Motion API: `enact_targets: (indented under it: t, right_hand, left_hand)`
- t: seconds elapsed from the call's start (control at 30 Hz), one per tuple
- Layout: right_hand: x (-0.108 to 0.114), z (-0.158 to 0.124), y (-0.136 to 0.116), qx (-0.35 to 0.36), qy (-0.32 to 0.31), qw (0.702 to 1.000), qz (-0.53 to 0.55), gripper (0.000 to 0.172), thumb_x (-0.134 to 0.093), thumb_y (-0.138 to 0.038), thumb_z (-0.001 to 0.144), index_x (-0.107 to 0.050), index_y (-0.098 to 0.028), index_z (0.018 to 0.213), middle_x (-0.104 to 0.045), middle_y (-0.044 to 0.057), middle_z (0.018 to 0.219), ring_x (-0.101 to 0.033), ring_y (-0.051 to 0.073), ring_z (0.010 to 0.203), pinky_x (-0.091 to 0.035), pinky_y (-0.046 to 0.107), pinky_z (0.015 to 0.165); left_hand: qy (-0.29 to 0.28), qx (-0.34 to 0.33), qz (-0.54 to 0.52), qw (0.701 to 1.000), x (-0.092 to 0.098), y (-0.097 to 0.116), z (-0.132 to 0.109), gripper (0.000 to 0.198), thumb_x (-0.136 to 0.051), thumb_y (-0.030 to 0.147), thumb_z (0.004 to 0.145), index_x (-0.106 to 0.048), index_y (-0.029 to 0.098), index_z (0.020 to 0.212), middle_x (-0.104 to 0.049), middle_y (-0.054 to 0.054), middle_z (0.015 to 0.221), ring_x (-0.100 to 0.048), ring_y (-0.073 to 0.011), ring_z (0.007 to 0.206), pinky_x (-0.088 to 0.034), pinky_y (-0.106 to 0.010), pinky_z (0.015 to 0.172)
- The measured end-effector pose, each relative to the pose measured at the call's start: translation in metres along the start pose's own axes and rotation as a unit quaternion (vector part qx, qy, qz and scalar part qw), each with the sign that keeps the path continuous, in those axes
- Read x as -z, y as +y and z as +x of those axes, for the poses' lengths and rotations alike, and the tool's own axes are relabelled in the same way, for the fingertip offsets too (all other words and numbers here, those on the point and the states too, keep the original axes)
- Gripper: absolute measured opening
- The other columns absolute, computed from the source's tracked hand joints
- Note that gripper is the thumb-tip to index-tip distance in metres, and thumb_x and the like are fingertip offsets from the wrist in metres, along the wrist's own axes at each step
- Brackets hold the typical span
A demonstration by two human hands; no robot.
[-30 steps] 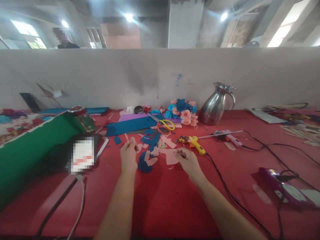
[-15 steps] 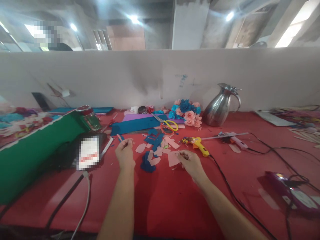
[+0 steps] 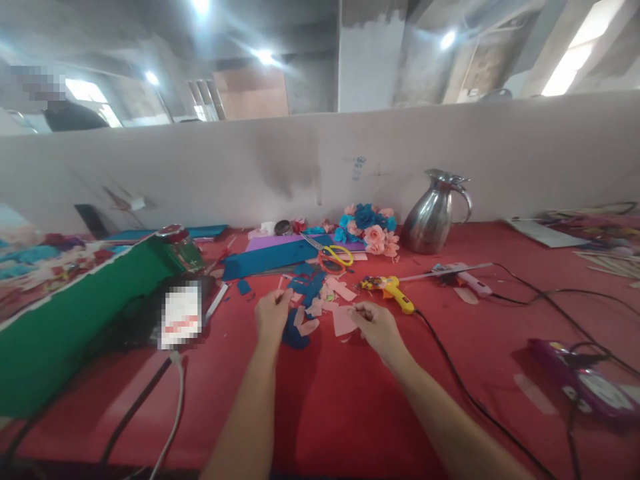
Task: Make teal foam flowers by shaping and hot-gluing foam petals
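My left hand is closed in a pinch on a thin pink stick, held upright over the red table. My right hand is closed too, pinching something small that I cannot make out. Between the hands lie pink paper petals and a dark blue paper flower. Blue paper scraps lie just beyond them.
Orange and yellow scissors rest on a blue sheet. A yellow glue gun with a black cord lies right of the petals. A steel jug, finished paper roses, a green box, a purple device. Another person stands beyond the partition at far left.
My left hand has shifted to the right, closer to the petals, still pinching the stick. The right hand has stayed almost where it was. The view tilted slightly.
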State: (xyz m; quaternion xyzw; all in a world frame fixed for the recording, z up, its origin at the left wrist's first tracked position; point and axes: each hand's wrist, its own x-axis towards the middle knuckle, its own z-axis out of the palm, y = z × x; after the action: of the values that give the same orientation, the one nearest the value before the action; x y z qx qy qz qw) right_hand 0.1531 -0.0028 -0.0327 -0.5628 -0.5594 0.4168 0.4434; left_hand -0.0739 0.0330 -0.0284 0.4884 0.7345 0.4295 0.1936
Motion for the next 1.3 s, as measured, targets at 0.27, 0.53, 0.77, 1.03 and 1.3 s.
enact_targets:
  t: [0.27, 0.53, 0.77, 1.03, 1.3]
  right_hand:
    - [-0.001, 0.0, 0.002, 0.026, -0.001, 0.999, -0.02, 0.025, -0.055, -0.041, 0.076, -0.061, -0.019, 0.066, -0.043, -0.005, 0.048, -0.039, 0.011, 0.045, -0.025, 0.022, 0.046]
    - [-0.005, -0.001, 0.0, -0.006, -0.019, 0.998, 0.064, 0.023, -0.057, -0.04, 0.073, -0.061, -0.018, 0.068, -0.049, -0.005, 0.046, -0.043, 0.01, 0.042, -0.029, 0.021, 0.043]
    - [-0.004, -0.005, -0.017, -0.088, -0.025, 0.981, 0.171, 0.022, -0.063, -0.039, 0.066, -0.057, -0.017, 0.066, -0.051, -0.005, 0.042, -0.042, 0.007, 0.035, -0.029, 0.018, 0.037]
    - [-0.005, -0.003, -0.016, -0.112, -0.028, 0.973, 0.201, 0.024, -0.065, -0.039, 0.063, -0.056, -0.017, 0.066, -0.052, -0.006, 0.042, -0.041, 0.006, 0.035, -0.026, 0.017, 0.037]
    - [-0.005, -0.001, -0.018, -0.129, -0.019, 0.967, 0.218, 0.023, -0.063, -0.038, 0.061, -0.055, -0.017, 0.063, -0.05, -0.006, 0.042, -0.039, 0.005, 0.035, -0.022, 0.017, 0.037]
  left_hand:
    - [0.004, -0.032, 0.21, 0.977, -0.002, 0.015, -0.007, 0.018, -0.052, 0.022, 0.08, -0.069, 0.021, 0.085, -0.069, -0.009, 0.102, -0.063, -0.0226, 0.089, -0.041, -0.029, 0.067]
    - [-0.003, -0.03, 0.26, 0.965, -0.006, 0.018, -0.007, 0.021, -0.053, 0.031, 0.082, -0.071, 0.024, 0.091, -0.068, -0.01, 0.106, -0.063, -0.0235, 0.089, -0.042, -0.029, 0.066]
    - [-0.014, -0.025, 0.284, 0.959, -0.006, 0.018, -0.005, 0.015, -0.05, 0.021, 0.08, -0.066, 0.021, 0.081, -0.067, -0.011, 0.102, -0.064, -0.0232, 0.083, -0.039, -0.03, 0.061]
    - [0.023, -0.031, 0.207, 0.978, -0.001, 0.013, 0.001, 0.017, -0.049, 0.024, 0.079, -0.065, 0.021, 0.078, -0.069, -0.008, 0.09, -0.061, -0.022, 0.082, -0.04, -0.028, 0.065]
    - [0.11, -0.064, 0.079, 0.989, 0.004, 0.009, 0.003, 0.025, -0.044, 0.034, 0.08, -0.057, 0.021, 0.064, -0.061, -0.003, 0.068, -0.054, -0.0186, 0.068, -0.037, -0.028, 0.062]
